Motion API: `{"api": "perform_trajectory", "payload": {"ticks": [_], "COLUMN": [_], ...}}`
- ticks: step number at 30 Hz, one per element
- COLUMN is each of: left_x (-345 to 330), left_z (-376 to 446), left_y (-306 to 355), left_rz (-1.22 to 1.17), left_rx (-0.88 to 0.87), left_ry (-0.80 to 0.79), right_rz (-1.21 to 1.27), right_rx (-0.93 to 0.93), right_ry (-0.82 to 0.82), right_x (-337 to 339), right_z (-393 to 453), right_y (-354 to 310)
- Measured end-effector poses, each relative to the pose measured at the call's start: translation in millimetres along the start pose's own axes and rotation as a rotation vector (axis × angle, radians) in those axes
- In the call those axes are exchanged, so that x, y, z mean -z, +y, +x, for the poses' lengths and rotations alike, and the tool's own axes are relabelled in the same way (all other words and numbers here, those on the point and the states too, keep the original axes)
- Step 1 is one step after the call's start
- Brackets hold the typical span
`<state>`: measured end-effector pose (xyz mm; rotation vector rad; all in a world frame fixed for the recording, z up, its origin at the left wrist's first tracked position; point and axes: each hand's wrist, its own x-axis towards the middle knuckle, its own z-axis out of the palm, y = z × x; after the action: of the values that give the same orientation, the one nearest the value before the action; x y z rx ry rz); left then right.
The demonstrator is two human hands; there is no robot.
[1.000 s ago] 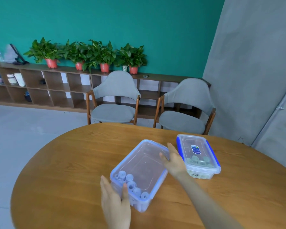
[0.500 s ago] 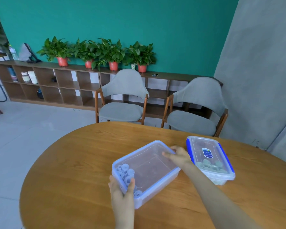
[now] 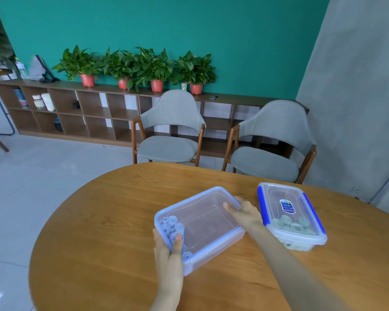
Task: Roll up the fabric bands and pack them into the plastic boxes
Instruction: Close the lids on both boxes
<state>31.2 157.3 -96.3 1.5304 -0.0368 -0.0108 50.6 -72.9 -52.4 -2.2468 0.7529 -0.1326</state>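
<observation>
A clear plastic box with a pale blue lid point(image 3: 202, 223) lies on the round wooden table point(image 3: 94, 239). Several rolled light-blue fabric bands point(image 3: 172, 225) show through the lid at its near left end. My left hand point(image 3: 169, 254) grips the box's near left corner, thumb on top of the lid. My right hand point(image 3: 243, 212) holds the far right corner, fingers curled over the lid edge. A second clear box with blue clips point(image 3: 290, 216) stands closed to the right, with greenish rolled bands inside.
Two grey chairs point(image 3: 171, 133) point(image 3: 272, 142) stand beyond the table's far edge. Behind them runs a low wooden shelf point(image 3: 76, 113) with several potted plants point(image 3: 121, 66). A grey wall point(image 3: 357, 86) rises on the right.
The lid has come down flat onto the left box. My left hand moved from beside the box onto its near corner, and my right hand settled on the far corner.
</observation>
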Motion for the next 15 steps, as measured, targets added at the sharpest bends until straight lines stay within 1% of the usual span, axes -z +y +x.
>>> {"api": "perform_trajectory", "payload": {"ticks": [2, 4, 6, 8, 10, 12, 13, 14, 15], "left_x": [6.1, 16.0, 25.9, 30.9, 30.1, 25.0, 22.0, 17.2, 12.2], "left_z": [7.8, 22.9, 37.8, 43.8, 41.1, 35.1, 31.6, 28.8, 25.2], "left_y": [1.3, 4.6, 15.5, 28.3, 35.2, 33.7, 31.7, 29.5, 26.7], "left_rz": [0.082, 0.113, 0.072, -0.014, -0.026, 0.006, 0.026, 0.035, 0.062], "left_rx": [-0.019, -0.041, -0.014, 0.033, 0.018, -0.047, -0.066, -0.104, -0.104], "left_ry": [0.017, -0.006, -0.113, -0.244, -0.297, -0.296, -0.273, -0.262, -0.24], "right_rz": [-0.137, -0.2, -0.123, 0.032, 0.215, 0.376, 0.415, 0.411, 0.371], "right_rx": [0.068, 0.132, 0.149, 0.135, 0.111, 0.105, 0.102, 0.107, 0.119], "right_ry": [0.059, 0.184, 0.311, 0.37, 0.309, 0.236, 0.208, 0.189, 0.185], "right_x": [-2.9, -6.1, -12.0, -27.1, -47.6, -71.3, -81.0, -88.0, -91.6], "right_z": [-2.5, -14.9, -41.3, -77.8, -117.6, -145.3, -154.1, -159.5, -160.0], "right_y": [0.9, 0.7, -0.3, -0.8, -8.0, -18.3, -24.4, -29.8, -32.5]}}
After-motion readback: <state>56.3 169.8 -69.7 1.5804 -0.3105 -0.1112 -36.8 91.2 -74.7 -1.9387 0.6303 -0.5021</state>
